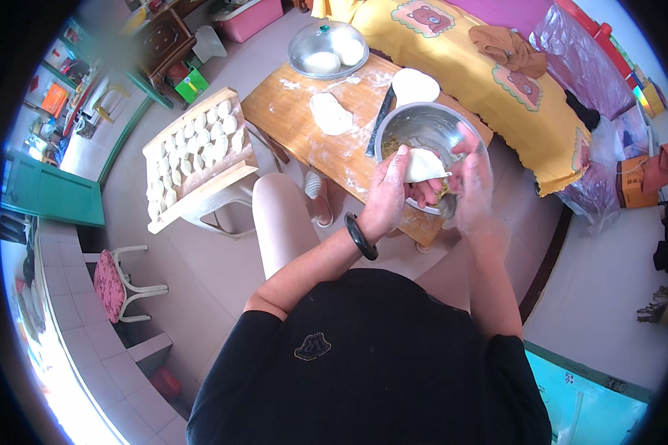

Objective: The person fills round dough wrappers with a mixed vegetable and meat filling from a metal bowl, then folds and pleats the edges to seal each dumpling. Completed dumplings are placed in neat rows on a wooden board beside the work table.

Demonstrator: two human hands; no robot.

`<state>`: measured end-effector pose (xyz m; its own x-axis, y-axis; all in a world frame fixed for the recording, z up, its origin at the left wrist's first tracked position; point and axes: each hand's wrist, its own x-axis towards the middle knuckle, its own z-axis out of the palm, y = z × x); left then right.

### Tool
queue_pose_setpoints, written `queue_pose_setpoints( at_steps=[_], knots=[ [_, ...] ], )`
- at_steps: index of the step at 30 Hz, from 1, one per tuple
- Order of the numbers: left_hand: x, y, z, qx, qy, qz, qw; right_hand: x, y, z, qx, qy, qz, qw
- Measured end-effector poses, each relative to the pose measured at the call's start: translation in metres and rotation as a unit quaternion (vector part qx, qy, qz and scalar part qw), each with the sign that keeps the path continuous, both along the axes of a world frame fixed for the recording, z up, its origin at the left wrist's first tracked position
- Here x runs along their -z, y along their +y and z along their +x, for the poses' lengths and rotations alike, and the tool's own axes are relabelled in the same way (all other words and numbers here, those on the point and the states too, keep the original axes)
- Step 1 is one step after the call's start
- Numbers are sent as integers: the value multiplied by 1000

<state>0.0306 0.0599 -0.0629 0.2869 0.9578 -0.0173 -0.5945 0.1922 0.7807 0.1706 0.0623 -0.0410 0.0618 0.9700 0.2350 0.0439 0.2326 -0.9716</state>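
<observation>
My left hand [391,186], floury and with a dark bangle at the wrist, holds a folded dough wrapper [425,165] over a metal bowl [462,119] of filling. My right hand [472,186] is blurred beside it at the bowl's right side, fingers apart; nothing shows in it. Left of the bowl a dark rolling pin [381,119] lies on the floured wooden table [289,105]. A flattened piece of dough [331,113] lies near the table's middle. Behind the bowl is a white round piece [416,87], perhaps stacked wrappers.
A wooden board [200,189] bearing rows of dumplings rests on a plastic stool [222,208] to the left. At the table's far end, a metal bowl with a clear cover [327,36] holds dough lumps. A yellow-covered bed or sofa [462,61] borders the table's right side.
</observation>
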Motion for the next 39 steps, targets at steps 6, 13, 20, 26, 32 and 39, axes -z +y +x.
queue_pose_setpoints(
  at_steps=[6, 13, 20, 26, 32, 39],
  knots=[
    [1, -6, 12, 35, -94, -44, 994, 13, -15, -15, -58, 108, -53, 991],
    [4, -7, 5, 122, -144, -51, 981, 0, -11, -8, -144, 41, -133, 980],
    [7, -3, 0, 136, -112, -87, 981, 4, -4, -3, -215, 66, -210, 952],
    [9, 4, -6, 146, -70, -70, 984, 11, -4, -10, -195, 141, -208, 948],
    [-15, -5, -12, 151, -19, -21, 988, -3, -11, -23, -133, -27, -32, 990],
    [-44, -8, -22, 145, 119, 142, 972, -32, -9, -16, -138, -130, 113, 975]
  ],
)
